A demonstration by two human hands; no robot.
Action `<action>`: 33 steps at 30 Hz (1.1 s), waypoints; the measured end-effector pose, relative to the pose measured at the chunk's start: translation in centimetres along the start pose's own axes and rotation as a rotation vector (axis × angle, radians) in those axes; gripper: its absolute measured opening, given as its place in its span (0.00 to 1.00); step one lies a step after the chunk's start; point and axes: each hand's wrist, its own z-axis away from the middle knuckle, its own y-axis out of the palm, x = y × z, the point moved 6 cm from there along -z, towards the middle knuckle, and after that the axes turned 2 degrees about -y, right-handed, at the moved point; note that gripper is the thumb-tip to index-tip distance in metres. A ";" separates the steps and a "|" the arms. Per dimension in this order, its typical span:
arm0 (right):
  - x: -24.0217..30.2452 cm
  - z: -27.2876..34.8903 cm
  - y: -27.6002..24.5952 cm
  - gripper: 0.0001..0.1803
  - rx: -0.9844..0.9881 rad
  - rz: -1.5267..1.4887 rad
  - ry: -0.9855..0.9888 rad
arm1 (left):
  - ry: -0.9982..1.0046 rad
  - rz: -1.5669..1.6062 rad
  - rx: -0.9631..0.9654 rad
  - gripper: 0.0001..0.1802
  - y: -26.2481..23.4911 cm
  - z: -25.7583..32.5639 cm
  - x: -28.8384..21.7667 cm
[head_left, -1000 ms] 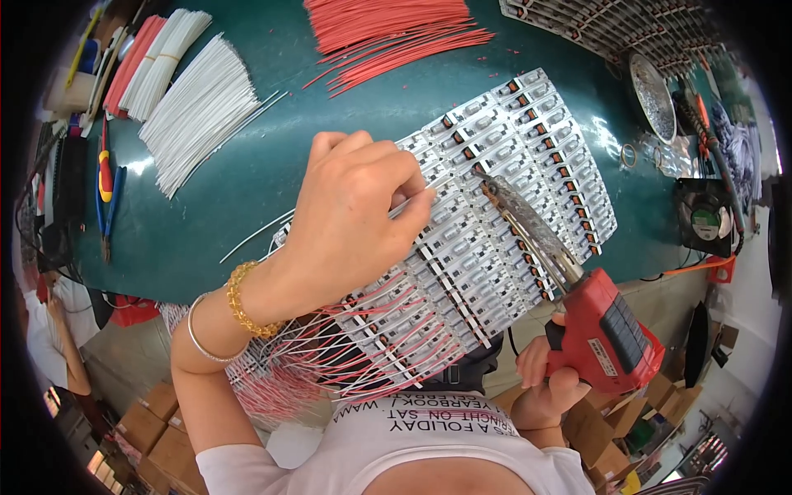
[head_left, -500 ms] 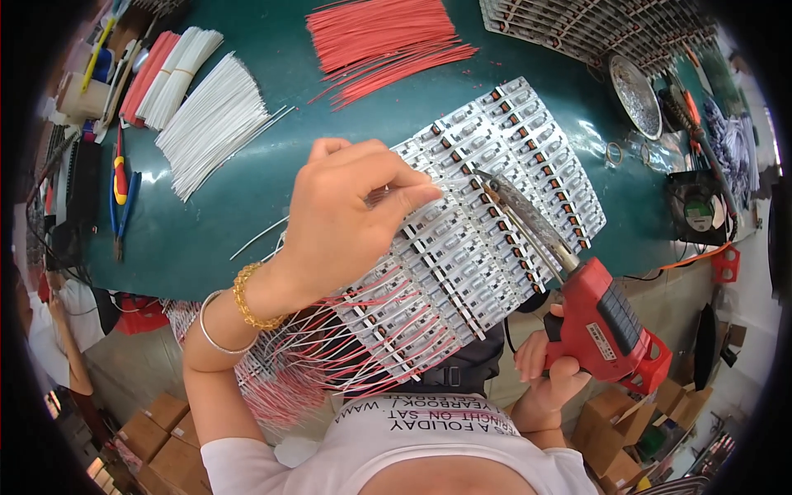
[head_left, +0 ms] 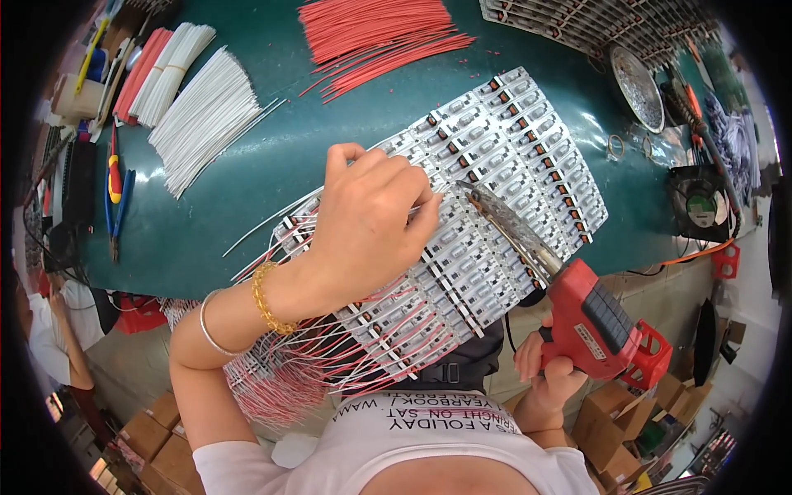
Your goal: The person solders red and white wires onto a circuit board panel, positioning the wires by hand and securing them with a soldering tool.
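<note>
My right hand grips the handle of a red soldering gun, its tip resting on or just above a panel of small circuit boards. My left hand is closed in a pinch over the panel, left of the tip. A thin white wire runs out from behind this hand to the left; its pinched end is hidden by the fingers. Red and white wires hang from the panel's near left part, over the table edge. The panel lies slanted, its near corner jutting past the edge.
Bundles of white wires and red wires lie on the green table. Pliers are at the left. A metal dish, a small fan and more board panels sit at the right.
My left hand has shifted slightly right and turned so its back covers the fingertips. The soldering gun's tip has moved slightly left and down on the panel.
</note>
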 end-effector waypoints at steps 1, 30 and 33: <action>-0.1 0.0 -0.1 0.41 0.005 0.007 0.015 | -0.009 0.004 0.008 0.10 0.1 0.0 0.1; 0.2 -2.7 2.3 0.25 -0.132 0.107 -0.574 | -0.134 0.307 0.014 0.07 -0.8 0.7 2.2; -1.4 -2.4 2.1 0.23 -0.242 0.180 -0.577 | -0.100 0.279 0.053 0.06 0.1 0.7 2.0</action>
